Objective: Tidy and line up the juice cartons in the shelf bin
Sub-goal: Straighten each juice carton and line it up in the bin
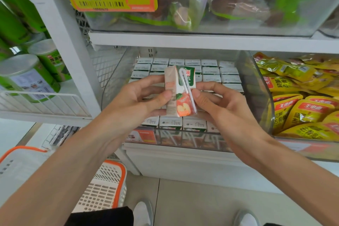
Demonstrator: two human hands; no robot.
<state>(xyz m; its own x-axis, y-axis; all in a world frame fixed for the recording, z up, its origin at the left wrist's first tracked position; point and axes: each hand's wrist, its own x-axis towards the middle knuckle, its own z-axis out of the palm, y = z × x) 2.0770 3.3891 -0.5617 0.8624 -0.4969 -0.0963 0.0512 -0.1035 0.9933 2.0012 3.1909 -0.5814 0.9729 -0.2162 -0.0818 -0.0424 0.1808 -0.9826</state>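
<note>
Carton (180, 91) held up over the middle of the bin (256, 86), clear of the packed rows (211, 71) beneath, slightly tilted, with its apple print and straw (185, 82) facing the camera. Left hand (139, 97) grips its left side, thumb on the near face, fingers curled round behind. Right hand (222, 104) pinches the right edge, thumb just beside the straw, remaining fingers loosely bent behind. Both hands are closed on this one carton and hold nothing else. In the bin the rows stand tops up, tight from back wall to front wall. The hands hide the middle rows, so I cannot tell whether a gap waits there. Risks, as I judge them:

1. The rows look snug. Pushing the carton down into a narrow slot could tip or skew its neighbours and undo the line.
2. The right thumb sits near the straw. A slide along that face might peel or bend it.
3. The carton is tilted. Lowered that way, a corner could catch on a neighbour's top and leave it sitting proud.
4. The front row shows straws through the bin's front wall. If this one goes in turned otherwise, the facing breaks.
5. If one hand lets go before the carton is seated, the pinch alone may let it swing or drop, forward of the bin toward the basket (106, 189) on the floor.
6. A hard squeeze could dent the soft sides.
</note>
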